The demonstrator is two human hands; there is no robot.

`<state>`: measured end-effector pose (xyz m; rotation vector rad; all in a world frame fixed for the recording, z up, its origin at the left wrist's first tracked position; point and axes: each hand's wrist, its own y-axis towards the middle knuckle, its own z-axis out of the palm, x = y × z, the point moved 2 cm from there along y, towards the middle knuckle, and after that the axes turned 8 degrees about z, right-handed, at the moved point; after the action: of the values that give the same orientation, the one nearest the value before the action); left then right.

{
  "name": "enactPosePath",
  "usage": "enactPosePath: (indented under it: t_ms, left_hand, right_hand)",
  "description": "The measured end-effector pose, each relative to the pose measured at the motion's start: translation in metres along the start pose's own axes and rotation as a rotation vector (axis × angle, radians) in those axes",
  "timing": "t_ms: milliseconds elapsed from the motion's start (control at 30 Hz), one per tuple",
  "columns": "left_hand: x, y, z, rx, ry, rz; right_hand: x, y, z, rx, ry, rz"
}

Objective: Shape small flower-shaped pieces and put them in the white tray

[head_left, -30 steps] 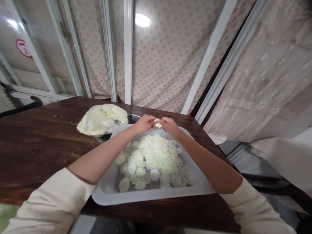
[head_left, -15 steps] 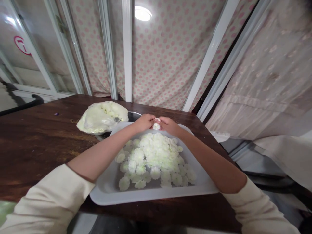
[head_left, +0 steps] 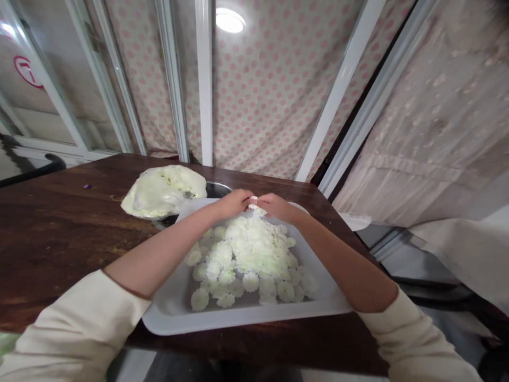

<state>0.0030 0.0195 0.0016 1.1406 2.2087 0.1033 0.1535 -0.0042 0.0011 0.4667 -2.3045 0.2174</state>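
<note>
A grey tray [head_left: 175, 313] lies on the dark wooden table [head_left: 55, 233] and holds a heap of several white flower heads [head_left: 250, 254]. My left hand [head_left: 233, 202] and my right hand [head_left: 274, 206] meet at the far side of the tray, just above the heap. Both are closed in a pinch on one small white flower [head_left: 253, 200] held between their fingertips. Cream sleeves cover both of my upper arms.
A clear plastic bag of white flowers [head_left: 163, 191] rests on a dark metal bowl [head_left: 217, 188] behind the tray, to the left. A dotted curtain and white window frames stand beyond the table. The table's right edge drops off beside the tray.
The pinched flower has sunk a little toward the heap with both hands. The view has shifted slightly; the tray and bag stay where they were.
</note>
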Motion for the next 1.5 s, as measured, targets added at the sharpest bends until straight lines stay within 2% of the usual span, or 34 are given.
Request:
enactPosePath:
  t_ms: [67, 200, 367, 500, 767, 933, 1033, 1200, 1300, 1400, 1500]
  left_hand:
    - [0.004, 0.0, 0.002, 0.019, 0.025, -0.003]
    - [0.009, 0.001, 0.004, 0.027, 0.007, -0.021]
    - [0.005, -0.001, 0.003, 0.086, -0.063, -0.079]
    - [0.001, -0.004, 0.003, 0.123, -0.142, -0.096]
    - [-0.006, -0.005, 0.002, 0.101, -0.176, -0.146]
    - [-0.003, -0.006, 0.004, 0.147, -0.433, -0.208]
    - [-0.002, -0.006, 0.002, 0.162, -0.56, -0.15]
    - [-0.005, -0.006, -0.003, 0.079, -0.751, -0.036]
    - [-0.007, -0.007, -0.004, 0.057, -0.819, -0.021]
    - [-0.007, -0.008, -0.004, 0.086, -0.829, -0.052]
    - [-0.005, -0.008, -0.002, 0.114, -0.791, -0.138]
  right_hand:
    - [-0.004, 0.002, 0.002, -0.067, -0.045, 0.009]
    - [-0.008, 0.006, 0.001, -0.179, -0.156, -0.07]
    - [-0.004, 0.006, -0.001, -0.196, -0.247, -0.126]
    - [-0.002, 0.005, 0.001, -0.186, -0.228, -0.12]
    - [0.0, 0.002, -0.001, -0.121, -0.015, 0.015]
    - [-0.005, 0.004, 0.003, -0.047, 0.211, 0.053]
    - [-0.005, 0.004, 0.005, 0.018, 0.375, 0.026]
    - [0.004, 0.0, 0.001, 0.061, 0.534, -0.08]
    - [0.007, -0.003, -0.002, 0.024, 0.526, -0.067]
    - [0.006, -0.002, -0.002, -0.016, 0.43, -0.006]
    - [0.004, 0.001, -0.005, -0.187, 0.248, -0.009]
